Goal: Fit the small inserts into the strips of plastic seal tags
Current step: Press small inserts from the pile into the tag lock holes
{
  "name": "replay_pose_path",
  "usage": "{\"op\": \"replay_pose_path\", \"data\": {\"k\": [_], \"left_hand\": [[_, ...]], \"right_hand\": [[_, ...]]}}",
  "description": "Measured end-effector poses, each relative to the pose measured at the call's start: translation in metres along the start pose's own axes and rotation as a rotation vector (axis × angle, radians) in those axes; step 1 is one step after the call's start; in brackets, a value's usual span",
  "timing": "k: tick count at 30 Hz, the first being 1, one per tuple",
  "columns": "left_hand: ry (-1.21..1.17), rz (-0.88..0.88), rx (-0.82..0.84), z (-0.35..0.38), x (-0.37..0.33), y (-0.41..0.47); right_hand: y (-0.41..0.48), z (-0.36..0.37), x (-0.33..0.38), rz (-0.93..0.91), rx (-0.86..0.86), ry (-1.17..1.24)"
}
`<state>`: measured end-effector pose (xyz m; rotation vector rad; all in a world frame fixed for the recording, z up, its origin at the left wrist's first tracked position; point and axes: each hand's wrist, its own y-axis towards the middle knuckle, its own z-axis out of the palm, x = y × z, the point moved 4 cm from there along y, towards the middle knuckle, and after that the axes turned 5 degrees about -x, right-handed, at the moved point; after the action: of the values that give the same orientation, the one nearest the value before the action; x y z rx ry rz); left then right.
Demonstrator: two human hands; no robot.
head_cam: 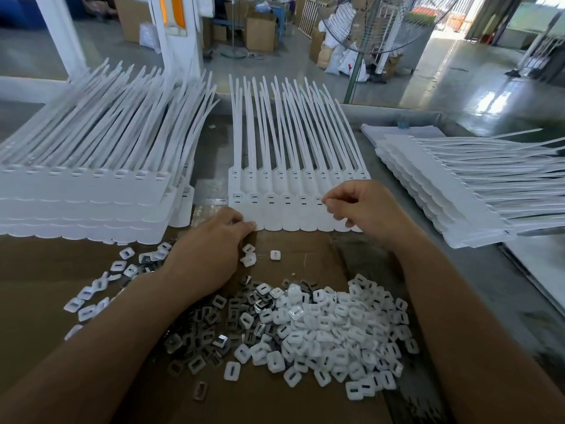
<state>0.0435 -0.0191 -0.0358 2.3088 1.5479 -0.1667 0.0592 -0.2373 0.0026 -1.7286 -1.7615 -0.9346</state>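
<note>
Left hand (211,240) grip pinches strip (275,217) near edge to steady it; right hand (363,206) grip curls over a strip slot, contents unclear.

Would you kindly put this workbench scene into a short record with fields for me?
worked piece: centre strip of white plastic seal tags, lying flat, tails pointing away
left hand: pinches the strip's near left corner
right hand: fingertips pinched together at a slot in the strip; any insert between them is hidden
supply: pile of small white square plastic inserts beside small grey metal inserts, on a brown cardboard sheet
stacks: left stack of white tag strips; right stack of white tag strips
</note>
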Motion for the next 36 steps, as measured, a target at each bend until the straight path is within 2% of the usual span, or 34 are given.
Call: {"op": "replay_pose_path", "data": {"k": [8,10,19,36], "left_hand": [[0.007,-0.001,0.006,-0.001,0.000,0.000],[0.012,-0.001,0.002,-0.001,0.001,0.000],[0.015,0.017,-0.013,0.001,0.002,-0.002],[0.002,0.017,-0.031,0.003,0.002,-0.003]], "right_hand": [[0.019,-0.030,-0.048,0.169,-0.358,0.183],[0.022,-0.033,-0.054,0.171,-0.396,0.148],[0.035,-0.014,-0.056,0.124,-0.320,-0.071],[0.041,-0.009,-0.056,0.133,-0.267,-0.231]]}}
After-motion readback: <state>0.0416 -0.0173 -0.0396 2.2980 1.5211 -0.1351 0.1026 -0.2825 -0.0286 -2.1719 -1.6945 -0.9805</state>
